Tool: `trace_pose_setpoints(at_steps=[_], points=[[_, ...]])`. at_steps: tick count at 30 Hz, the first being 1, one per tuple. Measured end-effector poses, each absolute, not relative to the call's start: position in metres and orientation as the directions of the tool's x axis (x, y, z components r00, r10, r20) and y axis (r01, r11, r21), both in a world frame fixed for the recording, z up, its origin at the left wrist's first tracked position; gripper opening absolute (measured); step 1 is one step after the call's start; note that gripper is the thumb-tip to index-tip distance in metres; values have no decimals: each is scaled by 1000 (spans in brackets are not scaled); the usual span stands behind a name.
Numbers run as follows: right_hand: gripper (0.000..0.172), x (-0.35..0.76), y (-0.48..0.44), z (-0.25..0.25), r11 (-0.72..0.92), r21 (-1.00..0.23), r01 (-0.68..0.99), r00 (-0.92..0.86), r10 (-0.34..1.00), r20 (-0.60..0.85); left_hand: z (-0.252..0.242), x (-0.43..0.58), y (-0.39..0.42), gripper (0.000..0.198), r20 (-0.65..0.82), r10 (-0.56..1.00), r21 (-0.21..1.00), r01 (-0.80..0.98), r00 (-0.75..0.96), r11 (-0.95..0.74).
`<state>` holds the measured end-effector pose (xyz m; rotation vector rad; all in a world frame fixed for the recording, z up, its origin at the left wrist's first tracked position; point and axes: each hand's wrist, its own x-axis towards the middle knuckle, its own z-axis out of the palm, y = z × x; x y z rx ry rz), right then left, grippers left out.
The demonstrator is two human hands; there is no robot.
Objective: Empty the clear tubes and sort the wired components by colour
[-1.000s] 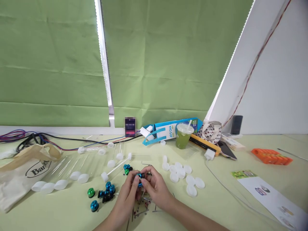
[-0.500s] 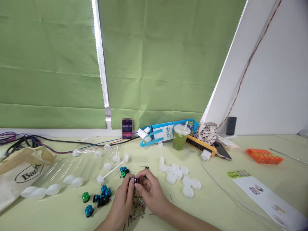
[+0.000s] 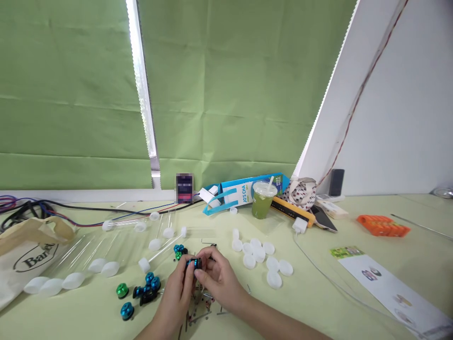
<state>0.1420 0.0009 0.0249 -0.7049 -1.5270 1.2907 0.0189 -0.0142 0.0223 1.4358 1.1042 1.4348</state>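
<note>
Between my fingertips is a small blue and black metal knob-like part (image 3: pixel 193 264). My left hand (image 3: pixel 179 283) is closed on its near left side, and my right hand (image 3: pixel 221 278) pinches it from the right. Left of my hands lie a pile of blue and black knob-like parts (image 3: pixel 150 285), a single blue one (image 3: pixel 127 310) and a green one (image 3: pixel 122 290). A few more blue and green parts (image 3: pixel 180 250) sit just beyond my left fingers. Under my hands, small screws and metal pins (image 3: pixel 203 304) are scattered on the table.
White round caps (image 3: pixel 259 255) lie right of my hands. Clear tubes with white caps (image 3: pixel 76 281) spread left, near a cloth bag (image 3: pixel 31 257). A cup of green drink (image 3: pixel 264 203) stands before a blue and white bag (image 3: pixel 240 193). A white cable (image 3: pixel 322 278) crosses the right side.
The view has shifted slightly, so most things sit a little further left. The held part shows more of its blue side between my fingers; both hands keep their grip.
</note>
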Motion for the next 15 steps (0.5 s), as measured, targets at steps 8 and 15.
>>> trace_pose_setpoints(at_steps=[8, 15], points=[[20, 138, -1, 26, 238, -959, -155, -336, 900, 278, 15, 23, -13, 33, 218, 975, 975, -26, -45, -219], [15, 140, -5, 30, 383, -922, -55, -307, 872, 381, 17, 23, -14, 30, 278, 959, 960, 57, -53, -275]])
